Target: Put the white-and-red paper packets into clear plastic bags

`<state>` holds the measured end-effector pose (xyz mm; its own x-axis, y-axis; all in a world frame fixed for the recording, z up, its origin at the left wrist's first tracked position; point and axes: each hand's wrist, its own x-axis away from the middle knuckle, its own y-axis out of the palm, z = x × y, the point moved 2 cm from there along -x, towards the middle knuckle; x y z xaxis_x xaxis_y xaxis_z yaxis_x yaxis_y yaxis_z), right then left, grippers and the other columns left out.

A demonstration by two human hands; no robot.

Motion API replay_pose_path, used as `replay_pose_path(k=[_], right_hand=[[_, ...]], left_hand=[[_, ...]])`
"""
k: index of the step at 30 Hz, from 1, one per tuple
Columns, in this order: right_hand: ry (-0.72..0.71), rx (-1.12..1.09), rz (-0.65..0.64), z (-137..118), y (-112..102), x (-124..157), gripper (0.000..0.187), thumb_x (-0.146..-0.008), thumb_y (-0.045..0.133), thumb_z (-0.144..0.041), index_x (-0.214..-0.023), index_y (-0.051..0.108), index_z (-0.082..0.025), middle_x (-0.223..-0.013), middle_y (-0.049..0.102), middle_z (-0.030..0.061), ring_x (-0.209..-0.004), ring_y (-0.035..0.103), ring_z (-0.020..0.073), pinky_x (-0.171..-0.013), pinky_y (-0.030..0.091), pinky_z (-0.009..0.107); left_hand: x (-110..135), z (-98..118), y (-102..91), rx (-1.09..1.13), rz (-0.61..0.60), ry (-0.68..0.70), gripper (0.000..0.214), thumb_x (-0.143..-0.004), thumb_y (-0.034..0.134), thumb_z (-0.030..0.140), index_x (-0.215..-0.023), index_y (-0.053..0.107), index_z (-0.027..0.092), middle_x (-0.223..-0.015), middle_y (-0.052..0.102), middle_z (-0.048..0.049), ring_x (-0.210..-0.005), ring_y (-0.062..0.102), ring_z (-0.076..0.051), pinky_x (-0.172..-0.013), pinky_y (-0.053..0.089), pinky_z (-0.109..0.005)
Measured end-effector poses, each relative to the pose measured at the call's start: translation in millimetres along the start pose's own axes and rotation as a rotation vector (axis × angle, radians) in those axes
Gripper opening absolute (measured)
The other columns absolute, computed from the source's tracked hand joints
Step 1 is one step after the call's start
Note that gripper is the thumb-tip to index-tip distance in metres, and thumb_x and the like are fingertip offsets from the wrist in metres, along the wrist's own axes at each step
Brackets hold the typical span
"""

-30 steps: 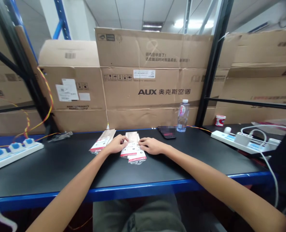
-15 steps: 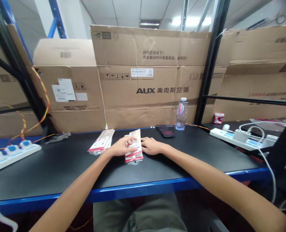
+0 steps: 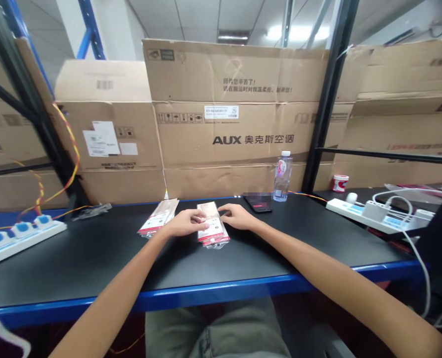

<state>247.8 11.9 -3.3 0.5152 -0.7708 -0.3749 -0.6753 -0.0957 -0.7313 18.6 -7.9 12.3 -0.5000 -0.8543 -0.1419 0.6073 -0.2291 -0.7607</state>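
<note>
A small pile of flat packets (image 3: 212, 229), clear plastic with white and red printed cards, lies on the black table between my hands. My left hand (image 3: 186, 222) is closed on the pile's left edge, thumb and fingers over the top packet. At the upper right edge, my right hand (image 3: 238, 217) has its fingers bent and closed on the packets; the fingertips are partly hidden. A second pile of similar packets (image 3: 157, 219) lies to the left, beyond my left forearm, touched by neither hand.
Behind the table (image 3: 112, 268) stands a wall of cardboard (image 3: 191, 149). A water bottle (image 3: 282, 176) and a dark phone (image 3: 258, 203) are at the back right. Power strips lie left (image 3: 23, 243) and right (image 3: 366, 215), with cables. Black rack posts (image 3: 323, 109) rise at the sides.
The packets between my hands have shifted slightly right and are fanned a little differently. My right hand has moved from resting beside the pile to its upper right edge.
</note>
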Motion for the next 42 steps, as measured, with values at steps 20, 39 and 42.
replay_pose_path(k=[20,39,42], right_hand=[[-0.279,-0.058,-0.296,-41,0,19,0.117,-0.054,0.088,-0.042,-0.153,0.027,-0.032,-0.158,0.016,0.0085,-0.144,0.028,0.0285,-0.116,0.027,0.038],[-0.322,-0.043,-0.504,-48,-11,20,0.077,-0.059,0.077,-0.015,-0.133,0.06,-0.027,-0.149,0.043,0.0044,-0.133,0.045,0.0265,-0.112,0.031,0.034],[-0.333,-0.052,-0.522,-47,-12,20,0.075,-0.059,0.074,-0.011,-0.131,0.061,-0.027,-0.149,0.043,0.0039,-0.135,0.044,0.0267,-0.111,0.031,0.034]], left_hand=[[0,2,-2.7,-0.154,0.132,0.004,0.034,-0.073,0.064,0.041,-0.097,0.069,0.017,-0.099,0.073,-0.0082,-0.092,0.068,-0.024,-0.084,0.051,-0.033],[-2,-2,-1.8,-0.111,0.039,0.037,0.047,-0.07,0.07,0.053,-0.102,0.068,0.019,-0.103,0.07,-0.0068,-0.097,0.063,-0.024,-0.086,0.047,-0.032],[-1,-3,-2.0,-0.102,0.032,0.015,0.049,-0.069,0.07,0.054,-0.104,0.068,0.019,-0.104,0.07,-0.0071,-0.099,0.063,-0.025,-0.086,0.047,-0.031]])
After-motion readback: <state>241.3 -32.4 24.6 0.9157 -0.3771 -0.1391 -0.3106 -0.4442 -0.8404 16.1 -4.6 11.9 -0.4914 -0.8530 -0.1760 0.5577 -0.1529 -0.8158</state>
